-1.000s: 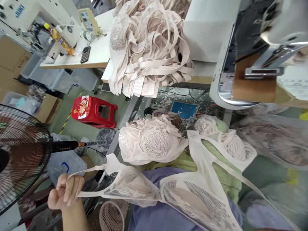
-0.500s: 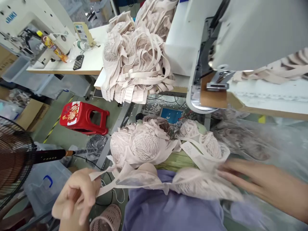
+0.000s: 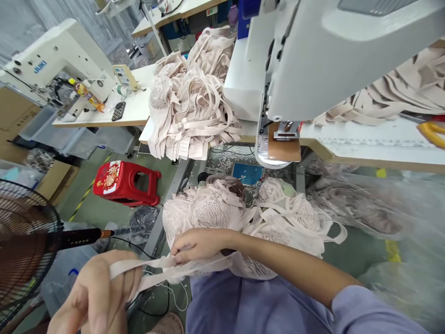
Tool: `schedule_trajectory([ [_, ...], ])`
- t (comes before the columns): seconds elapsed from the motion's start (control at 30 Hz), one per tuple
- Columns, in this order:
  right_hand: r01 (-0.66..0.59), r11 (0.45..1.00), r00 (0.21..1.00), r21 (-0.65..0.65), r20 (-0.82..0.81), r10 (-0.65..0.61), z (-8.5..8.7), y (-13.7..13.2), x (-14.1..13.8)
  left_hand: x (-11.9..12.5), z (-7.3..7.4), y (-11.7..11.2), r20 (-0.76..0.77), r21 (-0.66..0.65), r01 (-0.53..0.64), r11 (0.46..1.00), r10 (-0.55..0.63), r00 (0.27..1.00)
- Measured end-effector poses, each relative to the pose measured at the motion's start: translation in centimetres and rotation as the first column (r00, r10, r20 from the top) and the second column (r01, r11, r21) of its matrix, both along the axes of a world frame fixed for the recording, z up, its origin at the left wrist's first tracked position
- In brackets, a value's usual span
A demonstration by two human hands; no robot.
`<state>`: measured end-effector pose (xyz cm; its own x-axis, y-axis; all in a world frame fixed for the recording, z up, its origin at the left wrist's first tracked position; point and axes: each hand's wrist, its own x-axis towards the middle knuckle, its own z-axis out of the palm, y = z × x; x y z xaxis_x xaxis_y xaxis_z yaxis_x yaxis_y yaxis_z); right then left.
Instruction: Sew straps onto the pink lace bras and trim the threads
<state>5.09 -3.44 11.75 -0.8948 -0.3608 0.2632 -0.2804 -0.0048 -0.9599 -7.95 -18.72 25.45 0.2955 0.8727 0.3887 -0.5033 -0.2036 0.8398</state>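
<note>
While your left hand (image 3: pixel 100 290) had a strap (image 3: pixel 153 263) looped across its bent fingers, your right hand (image 3: pixel 199 245) pinched the same bra (image 3: pixel 218 265) near the strap's base. How firmly the left fingers gripped could not be told; had they slackened, the drawn-out strap might have slipped free. The bra stretched between your hands and towards your lap (image 3: pixel 250 306), partly hidden by the right one. Just beyond sat a stack of bras (image 3: pixel 208 208), and your right forearm (image 3: pixel 278 257) crossed before some other bras (image 3: pixel 285 227); a sweep of it could have snagged their loose loop (image 3: pixel 344 233) and dragged them down. Farther out stood a fan (image 3: pixel 28 250) and a red stool (image 3: pixel 125 183) leftward, and a sewing machine (image 3: pixel 347 55) over a surface (image 3: pixel 389 144) rightward.
</note>
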Motion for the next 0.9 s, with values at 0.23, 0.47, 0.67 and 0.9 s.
schedule_trajectory([
  [0.23, 0.406, 0.899, 0.890, -0.165, 0.296, -0.348, 1.6, 4.2, 2.9, -1.9, -1.7, -4.5, -0.254, -0.462, -0.705, 0.538, 0.681, 0.687],
  [0.47, 0.481, 0.876, 0.840, -0.021, 0.297, -0.454, 4.0, 5.6, 4.8, -2.2, -7.1, -1.2, -0.960, -0.131, -0.912, 0.388, 0.179, 0.214],
  [0.67, 0.494, 0.868, 0.841, -0.049, 0.281, -0.463, 4.0, 5.2, 5.2, 1.9, -6.1, 2.4, -0.947, 0.091, -0.775, 0.626, 0.295, 0.127],
  [0.9, 0.507, 0.862, 0.811, 0.017, 0.328, -0.484, 4.5, 5.4, 5.6, 3.3, -6.5, 3.8, -0.712, -0.524, -0.583, 0.621, 0.056, 0.699],
])
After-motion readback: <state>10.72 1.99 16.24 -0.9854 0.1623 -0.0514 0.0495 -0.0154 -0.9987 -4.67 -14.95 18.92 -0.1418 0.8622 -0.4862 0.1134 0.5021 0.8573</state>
